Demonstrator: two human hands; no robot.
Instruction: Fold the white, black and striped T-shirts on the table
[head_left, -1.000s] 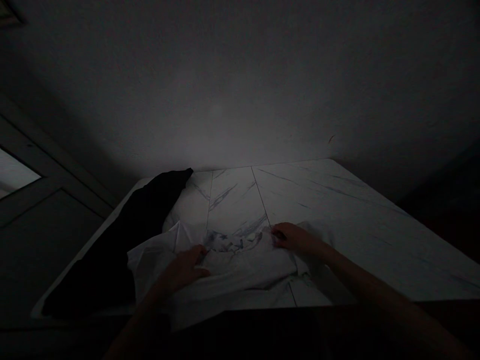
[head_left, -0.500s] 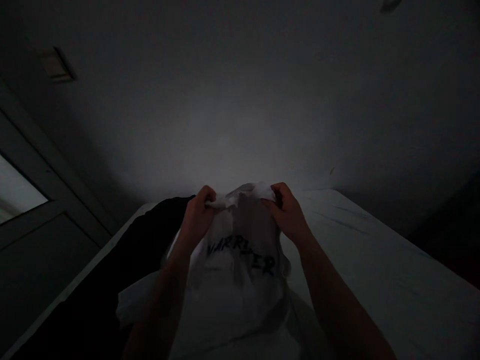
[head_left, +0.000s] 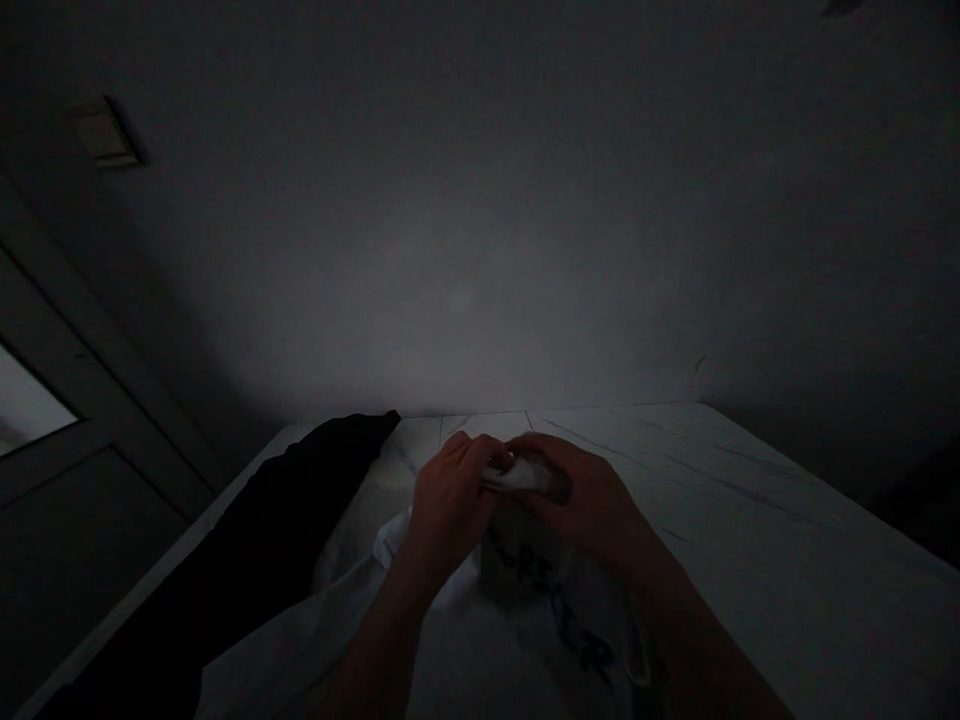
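Your left hand [head_left: 448, 505] and right hand [head_left: 585, 492], both curled nearly shut, pinch a gathered fold of the white printed cotton T-shirt [head_left: 525, 590] on the white marble-patterned tabletop [head_left: 757, 480]

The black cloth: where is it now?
In the head view, the black cloth lies along the left edge of the white marble-look tabletop, left of the white printed shirt.
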